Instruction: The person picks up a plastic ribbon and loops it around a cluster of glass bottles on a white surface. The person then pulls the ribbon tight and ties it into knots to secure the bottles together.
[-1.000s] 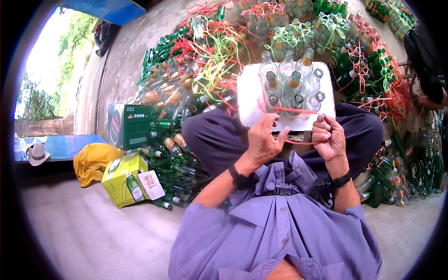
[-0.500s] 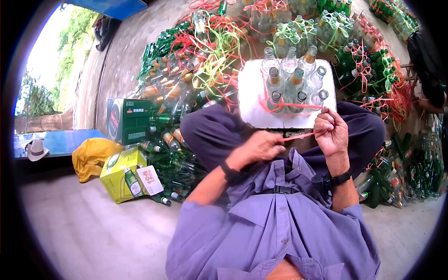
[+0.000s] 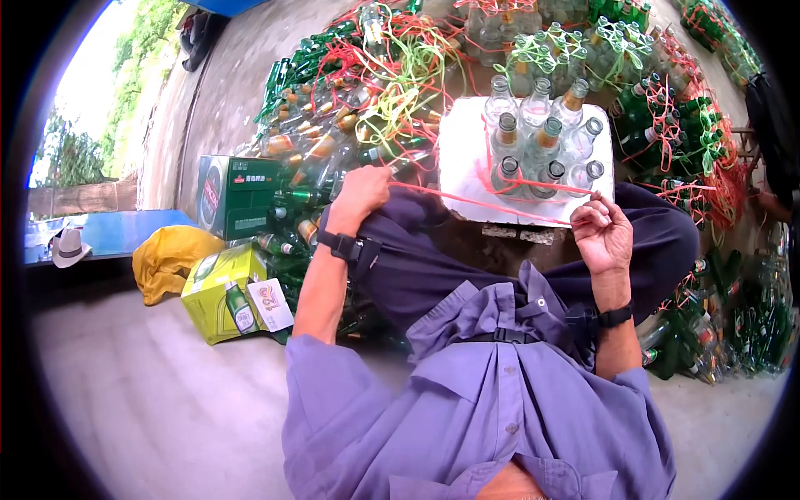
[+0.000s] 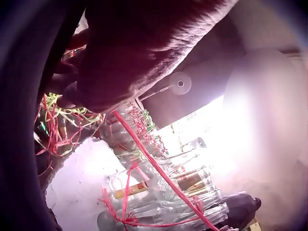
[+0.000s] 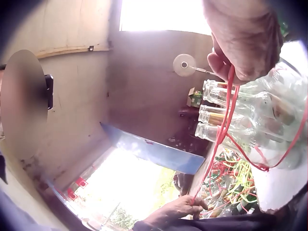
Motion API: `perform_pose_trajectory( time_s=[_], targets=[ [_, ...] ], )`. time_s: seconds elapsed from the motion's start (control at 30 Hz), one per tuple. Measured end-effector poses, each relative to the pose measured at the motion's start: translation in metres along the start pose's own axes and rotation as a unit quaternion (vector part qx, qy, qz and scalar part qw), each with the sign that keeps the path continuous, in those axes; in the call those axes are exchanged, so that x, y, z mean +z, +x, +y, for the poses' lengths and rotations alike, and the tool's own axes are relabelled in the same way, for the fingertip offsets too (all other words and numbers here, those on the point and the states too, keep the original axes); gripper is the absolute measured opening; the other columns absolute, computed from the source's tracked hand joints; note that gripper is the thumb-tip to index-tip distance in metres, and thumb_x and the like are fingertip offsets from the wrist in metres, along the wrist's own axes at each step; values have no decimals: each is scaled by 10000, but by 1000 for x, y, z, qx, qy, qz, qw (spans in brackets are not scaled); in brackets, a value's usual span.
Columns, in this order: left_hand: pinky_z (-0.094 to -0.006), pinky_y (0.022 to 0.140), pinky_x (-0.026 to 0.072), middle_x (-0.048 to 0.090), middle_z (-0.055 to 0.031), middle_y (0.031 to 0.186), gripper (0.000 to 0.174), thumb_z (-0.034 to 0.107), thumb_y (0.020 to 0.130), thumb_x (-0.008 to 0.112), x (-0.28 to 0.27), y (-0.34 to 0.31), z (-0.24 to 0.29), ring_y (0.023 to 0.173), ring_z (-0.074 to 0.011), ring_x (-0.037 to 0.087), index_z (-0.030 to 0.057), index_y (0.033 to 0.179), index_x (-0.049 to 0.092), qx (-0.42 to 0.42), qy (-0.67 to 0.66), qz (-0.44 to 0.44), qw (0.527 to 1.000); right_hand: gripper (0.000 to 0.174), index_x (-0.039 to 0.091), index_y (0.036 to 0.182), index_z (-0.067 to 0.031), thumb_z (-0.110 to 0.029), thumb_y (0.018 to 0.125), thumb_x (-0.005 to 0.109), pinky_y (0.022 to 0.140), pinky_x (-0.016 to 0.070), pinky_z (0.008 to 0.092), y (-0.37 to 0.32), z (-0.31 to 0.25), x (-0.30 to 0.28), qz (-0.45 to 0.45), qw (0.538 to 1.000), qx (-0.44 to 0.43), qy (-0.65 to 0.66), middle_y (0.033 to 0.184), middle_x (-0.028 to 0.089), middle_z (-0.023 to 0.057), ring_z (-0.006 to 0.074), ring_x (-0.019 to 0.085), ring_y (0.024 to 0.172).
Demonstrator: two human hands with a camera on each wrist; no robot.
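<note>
Several clear glass bottles [image 3: 546, 137] stand grouped on a white board [image 3: 467, 167], with red twine [image 3: 467, 200] round them near the front. My left hand [image 3: 364, 190], out beyond the board's left side, grips one stretch of the twine, which runs taut across to the right. At the board's front right corner my right hand [image 3: 603, 236] pinches the twine between thumb and fingers. In the right wrist view, red strands [image 5: 224, 125] hang from the right hand [image 5: 245, 41] past the bottle necks toward the left hand [image 5: 178, 211].
Loose bottles and tangled red and green twine [image 3: 408, 71] lie left of the board. Tied bottle bundles [image 3: 542, 54] stand behind it, with green bottles [image 3: 679, 125] at the right. A green carton [image 3: 239, 196], yellow bag [image 3: 171, 258] and yellow-green box [image 3: 223, 292] sit at the left.
My left hand has moved from near the right hand out to the left, drawing the twine into a long straight line. The right hand has stayed close to the board's front right corner.
</note>
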State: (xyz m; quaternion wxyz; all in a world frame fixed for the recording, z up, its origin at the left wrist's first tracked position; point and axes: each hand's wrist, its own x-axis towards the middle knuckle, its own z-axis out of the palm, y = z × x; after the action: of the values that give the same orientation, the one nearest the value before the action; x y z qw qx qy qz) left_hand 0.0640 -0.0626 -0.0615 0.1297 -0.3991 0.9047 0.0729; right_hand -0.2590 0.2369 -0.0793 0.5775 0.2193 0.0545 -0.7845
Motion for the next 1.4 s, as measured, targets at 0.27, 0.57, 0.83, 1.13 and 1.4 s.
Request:
perform_pose_trajectory(
  time_s=[0.27,0.57,0.83,1.13,1.4],
  targets=[
    [-232,544,391,578,23,672,93,124,854,682,-77,14,-26,593,-52,496,36,882,695,-19,-303,-81,949,164,574,1036,6,-120,932,561,872,472,379,-12,-5,0,3,999,-22,-28,722,500,-11,132,495,617],
    [-241,529,354,534,50,648,245,263,783,752,-162,71,91,604,-50,466,42,771,648,170,-390,-80,901,232,601,1099,2,-157,933,573,986,458,419,-19,-27,6,-64,994,-78,33,874,616,11,176,630,819],
    [-200,483,346,556,63,658,208,278,864,730,-141,168,166,538,-19,461,81,832,673,184,-533,-78,822,481,481,1364,-24,-130,910,603,1035,420,439,12,-66,12,-95,972,-213,-13,1303,603,116,250,601,1099],
    [-238,399,218,422,81,524,254,295,918,660,-71,239,131,417,-36,318,59,830,696,35,-589,3,807,452,498,1366,-3,-136,941,573,791,509,273,46,-47,0,133,887,-244,-370,1264,603,107,126,599,945],
    [-246,382,214,400,65,515,264,276,911,609,-34,204,79,405,-51,318,50,782,646,-84,-590,-53,802,396,549,1312,6,-57,923,584,626,499,206,56,-37,-22,199,810,-274,-478,1125,675,71,64,601,791]
  ],
)
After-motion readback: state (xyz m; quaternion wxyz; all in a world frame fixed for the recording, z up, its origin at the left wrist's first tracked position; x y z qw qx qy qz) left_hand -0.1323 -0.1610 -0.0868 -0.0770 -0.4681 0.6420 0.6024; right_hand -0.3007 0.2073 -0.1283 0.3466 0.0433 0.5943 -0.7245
